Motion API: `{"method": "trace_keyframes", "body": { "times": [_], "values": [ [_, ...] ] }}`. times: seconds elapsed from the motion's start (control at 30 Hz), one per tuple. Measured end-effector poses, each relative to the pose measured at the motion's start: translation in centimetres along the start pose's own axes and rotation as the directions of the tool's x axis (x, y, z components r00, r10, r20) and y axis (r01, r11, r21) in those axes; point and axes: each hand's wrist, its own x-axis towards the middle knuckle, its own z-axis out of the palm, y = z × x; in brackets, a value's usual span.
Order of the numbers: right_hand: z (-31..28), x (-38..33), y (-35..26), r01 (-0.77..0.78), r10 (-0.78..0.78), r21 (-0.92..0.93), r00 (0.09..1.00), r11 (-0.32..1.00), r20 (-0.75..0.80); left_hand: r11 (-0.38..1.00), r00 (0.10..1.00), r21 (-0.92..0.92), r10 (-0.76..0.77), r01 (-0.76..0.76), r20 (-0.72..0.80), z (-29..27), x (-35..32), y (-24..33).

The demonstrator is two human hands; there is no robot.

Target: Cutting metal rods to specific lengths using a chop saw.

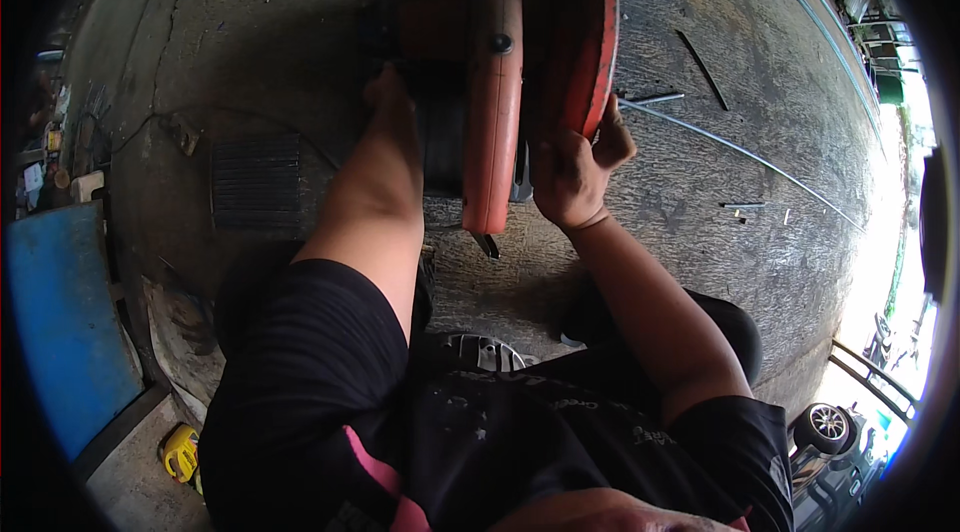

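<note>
In front of me on the floor stands a cut-off saw with a motor body (410, 17), a long orange-red handle (493, 122) and a round red blade guard (585, 32). My right hand (575, 177) grips the lower edge of the guard, thumb on its right side and fingers curled at its near edge. Beside the dark left part of the saw, below the motor, is my left hand (388, 90); its fingers are lost in shadow, so its grip is unclear. The blade is hidden by the guard.
Left of the saw lies a ridged dark metal stack (256, 182), with a cable (235, 112) behind it. Thin metal rods (740, 150) and small offcuts (742, 206) lie to the right. A blue panel (70, 322) and yellow tape measure (182, 452) are at lower left.
</note>
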Motion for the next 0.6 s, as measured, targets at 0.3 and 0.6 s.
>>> {"method": "trace_keyframes", "body": {
  "times": [0.3, 0.6],
  "values": [
    [0.2, 0.0, 0.1, -0.009, 0.010, 0.022, 1.000, 1.000, -0.021, 0.997, 0.994, -0.023, 0.077, -0.079, -0.074, 0.4, -5.5, 2.8],
    [0.1, 0.2, 0.0, 0.008, -0.007, 0.017, 0.999, 1.000, -0.033, 0.922, 0.933, -0.143, 0.351, -0.360, -0.085, 0.6, -2.8, 1.2]
  ]
}}
